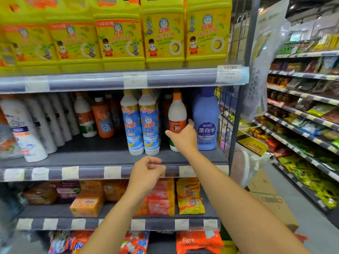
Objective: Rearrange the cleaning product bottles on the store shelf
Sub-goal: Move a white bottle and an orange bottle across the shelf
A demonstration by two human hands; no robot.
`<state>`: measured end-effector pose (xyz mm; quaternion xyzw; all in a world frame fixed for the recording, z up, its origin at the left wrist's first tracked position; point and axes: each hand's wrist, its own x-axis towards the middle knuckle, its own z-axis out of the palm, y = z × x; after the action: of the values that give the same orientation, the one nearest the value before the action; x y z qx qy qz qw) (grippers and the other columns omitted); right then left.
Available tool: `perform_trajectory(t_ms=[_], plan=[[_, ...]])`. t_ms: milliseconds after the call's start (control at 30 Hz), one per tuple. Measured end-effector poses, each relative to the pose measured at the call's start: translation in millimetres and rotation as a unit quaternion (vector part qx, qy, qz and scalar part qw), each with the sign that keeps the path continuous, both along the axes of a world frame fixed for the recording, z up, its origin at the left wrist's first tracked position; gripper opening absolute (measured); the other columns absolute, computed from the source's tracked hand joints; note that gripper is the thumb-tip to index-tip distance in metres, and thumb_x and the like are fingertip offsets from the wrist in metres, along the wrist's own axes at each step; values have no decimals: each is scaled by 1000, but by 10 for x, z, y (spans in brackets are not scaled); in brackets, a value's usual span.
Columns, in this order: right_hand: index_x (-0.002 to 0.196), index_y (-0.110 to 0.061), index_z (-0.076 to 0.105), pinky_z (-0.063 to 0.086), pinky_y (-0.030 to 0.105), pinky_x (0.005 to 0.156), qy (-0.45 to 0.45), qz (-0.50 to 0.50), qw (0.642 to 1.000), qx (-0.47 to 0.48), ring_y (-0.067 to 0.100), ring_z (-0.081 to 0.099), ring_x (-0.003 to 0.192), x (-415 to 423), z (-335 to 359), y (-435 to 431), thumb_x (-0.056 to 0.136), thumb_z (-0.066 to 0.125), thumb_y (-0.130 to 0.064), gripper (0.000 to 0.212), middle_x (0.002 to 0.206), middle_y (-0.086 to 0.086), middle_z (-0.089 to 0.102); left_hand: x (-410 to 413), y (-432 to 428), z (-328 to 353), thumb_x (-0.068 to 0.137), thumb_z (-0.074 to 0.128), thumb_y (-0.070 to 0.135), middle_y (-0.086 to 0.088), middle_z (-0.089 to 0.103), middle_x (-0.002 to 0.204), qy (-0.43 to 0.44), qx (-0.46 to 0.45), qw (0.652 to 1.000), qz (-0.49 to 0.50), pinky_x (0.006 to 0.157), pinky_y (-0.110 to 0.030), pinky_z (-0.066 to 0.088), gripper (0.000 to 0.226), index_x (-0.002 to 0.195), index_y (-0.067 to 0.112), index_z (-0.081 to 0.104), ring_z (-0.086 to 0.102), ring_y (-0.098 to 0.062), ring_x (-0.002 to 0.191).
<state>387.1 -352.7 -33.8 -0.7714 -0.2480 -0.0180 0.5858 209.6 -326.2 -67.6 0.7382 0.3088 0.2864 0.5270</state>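
Bottle of white plastic with an orange cap and orange label band (177,110), tall with a rounded shoulder and narrow neck, standing upright near the right end of the grey middle shelf (91,151). The right hand (183,137) is stretched forward on a straight bare arm and covers the bottle's lower front. Its fingers (190,123) are spread wide, thumb out to the left, fingertips towards the gap on the right. Whether they touch the bottle cannot be told.

The left hand (146,173) is raised in front of the shelf's striped price rail (110,173), arm bent, fingers loosely curled and holding nothing.

Just right of the white bottle stands a broad pale blue plastic bottle with a round dark blue label (206,110). To its left stand two slim white bottles with glossy blue labels (150,123), side by side and touching. Further left and deeper in stands an orange plastic bottle (102,118).

On the shelf above, square yellow plastic jugs with cartoon labels (163,33) stand in a close row. On the shelf below lie wrapped orange and red soap packs (88,204).
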Motion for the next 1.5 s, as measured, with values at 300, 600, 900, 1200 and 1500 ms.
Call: perform_trajectory(t_ms=[300,600,900,1200,1500], plan=[[121,-8,41,52,43,76,-62,-85,991,-78,39,63,99,197,-113,272,68,79,-42,74,112,18,63,44,335,259,81,72,18,6,68,81,-34,23,998,-51,73,-32,57,21,98,26,63,67,-11,77],[101,-37,47,42,25,58,-23,-27,999,-6,0,58,75,-125,-37,-428,46,67,-62,63,85,-16,60,562,416,303,98,46,8,-3,54,136,-63,40,994,-78,106,-41,44,38,133,18,53,52,-17,124],[99,-35,58,51,24,64,13,-8,999,48,1,67,75,-326,-189,-1297,50,79,-51,55,87,-12,71,1486,359,308,82,70,23,-18,61,127,4,91,996,15,90,-35,49,56,130,6,46,61,-31,110],[98,-38,56,47,15,59,12,4,1000,27,-9,64,76,-292,-337,-1522,50,80,-53,56,82,-16,68,2172,542,177,73,79,36,-23,37,143,84,142,981,100,106,-47,40,97,143,2,20,41,-41,130],[97,-43,54,49,16,61,20,12,1000,8,-10,64,76,-210,-371,-1438,46,79,-59,59,85,-18,69,2237,559,138,71,80,34,-21,50,135,41,105,987,111,96,-41,46,85,135,3,32,53,-38,121]])
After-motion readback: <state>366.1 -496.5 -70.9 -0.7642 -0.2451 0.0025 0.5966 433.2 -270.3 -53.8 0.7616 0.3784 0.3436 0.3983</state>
